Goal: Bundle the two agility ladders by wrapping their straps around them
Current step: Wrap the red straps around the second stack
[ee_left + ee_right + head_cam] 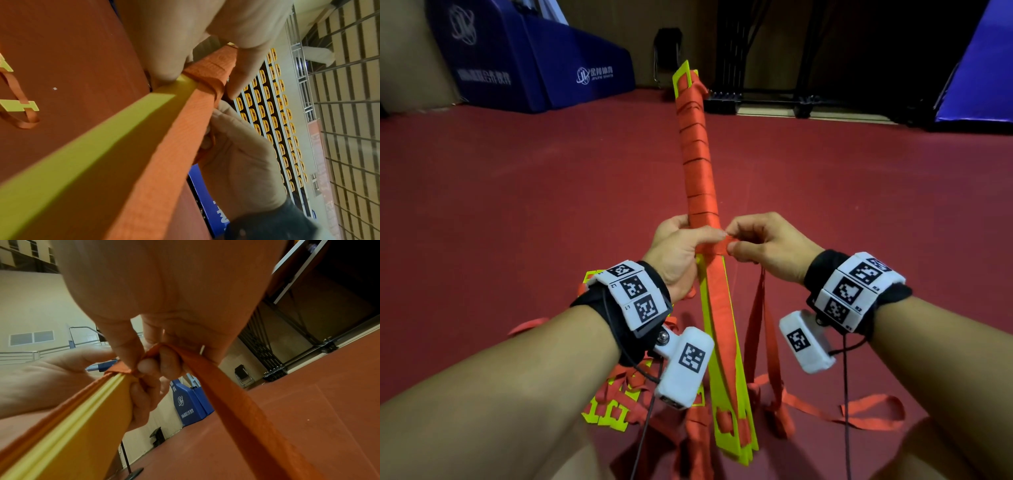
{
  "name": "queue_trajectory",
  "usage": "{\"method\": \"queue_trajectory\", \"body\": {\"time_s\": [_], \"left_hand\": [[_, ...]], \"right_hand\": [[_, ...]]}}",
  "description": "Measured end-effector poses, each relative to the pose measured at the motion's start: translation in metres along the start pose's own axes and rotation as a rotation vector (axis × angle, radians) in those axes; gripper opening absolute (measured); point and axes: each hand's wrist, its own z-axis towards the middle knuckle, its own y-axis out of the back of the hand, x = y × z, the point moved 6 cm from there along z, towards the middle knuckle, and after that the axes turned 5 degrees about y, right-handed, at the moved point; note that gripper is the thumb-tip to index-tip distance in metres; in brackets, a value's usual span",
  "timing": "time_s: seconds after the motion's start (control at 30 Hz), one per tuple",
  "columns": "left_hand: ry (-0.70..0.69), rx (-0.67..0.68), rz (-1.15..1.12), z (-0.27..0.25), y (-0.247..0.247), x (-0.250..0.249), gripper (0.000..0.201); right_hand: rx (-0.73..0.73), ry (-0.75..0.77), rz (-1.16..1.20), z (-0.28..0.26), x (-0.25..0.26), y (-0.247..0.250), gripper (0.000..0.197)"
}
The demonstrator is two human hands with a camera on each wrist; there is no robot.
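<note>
On the left, the second ladder (609, 407) lies in a loose heap on the red floor (517, 205). The left hand (678, 253) is curled round the stiff yellow rungs (726, 370), held up in the middle, half wrapped. The right hand (760, 245) pinches the soft orange strap (758, 329). The strap looks light and floppy, so hold it close to the bundle.

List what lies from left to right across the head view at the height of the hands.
left hand → wrapped ladder bundle → right hand
</note>
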Motion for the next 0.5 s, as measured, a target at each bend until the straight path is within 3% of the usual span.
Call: {"method": "queue_trajectory", "body": {"time_s": [0.07,0.17,0.33,0.5], "left_hand": [[-0.016,-0.040,0.029,0.0007,0.0016,0.0012,0.056],[-0.029,-0.050,0.049,-0.0003,-0.0016,0.0016,0.073],[-0.026,0.004,0.012,-0.0037,-0.0077,-0.0015,0.048],[-0.048,0.000,-0.001,-0.0036,-0.0052,-0.0051,0.047]], "right_hand": [[-0.019,-0.009,0.010,0.0009,-0.0006,0.0006,0.017],[-0.012,-0.038,0.062,0.0012,-0.0042,-0.0004,0.011],[0.027,-0.035,0.126,-0.0005,-0.0038,-0.0072,0.016],[0.021,-0.036,0.088,-0.0031,-0.0056,-0.0049,0.025]]}}
